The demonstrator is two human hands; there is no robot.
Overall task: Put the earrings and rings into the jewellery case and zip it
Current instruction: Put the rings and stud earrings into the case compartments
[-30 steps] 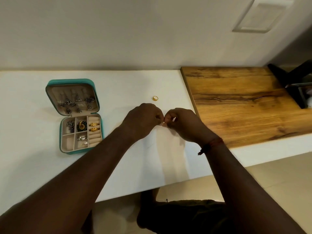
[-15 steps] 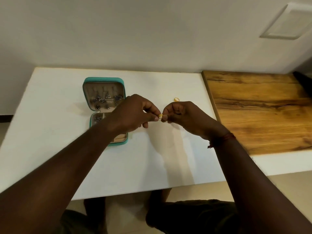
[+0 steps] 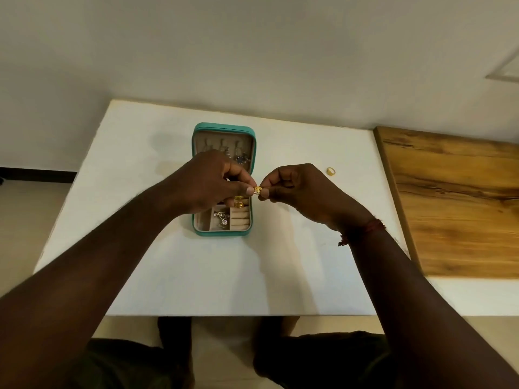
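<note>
A teal jewellery case (image 3: 223,233) lies open on the white table (image 3: 174,270), lid up at the far side with silver earrings (image 3: 241,159) hanging in it. Its base holds gold rings (image 3: 239,204) in the ring rolls and silver earrings (image 3: 220,219) in a compartment. My left hand (image 3: 207,183) and my right hand (image 3: 297,189) both pinch one small gold ring (image 3: 257,190) between their fingertips, just above the case's right edge. My left hand hides the middle of the case. A second gold ring (image 3: 331,171) lies loose on the table to the right.
A wooden board (image 3: 460,203) covers the right part of the table, past the loose ring. The white wall runs along the table's far edge. My legs show below the near edge.
Both hands, still pinching the gold ring, have shifted left relative to the table and now sit over the case's right edge. The view has swung left, bringing the case to the centre.
</note>
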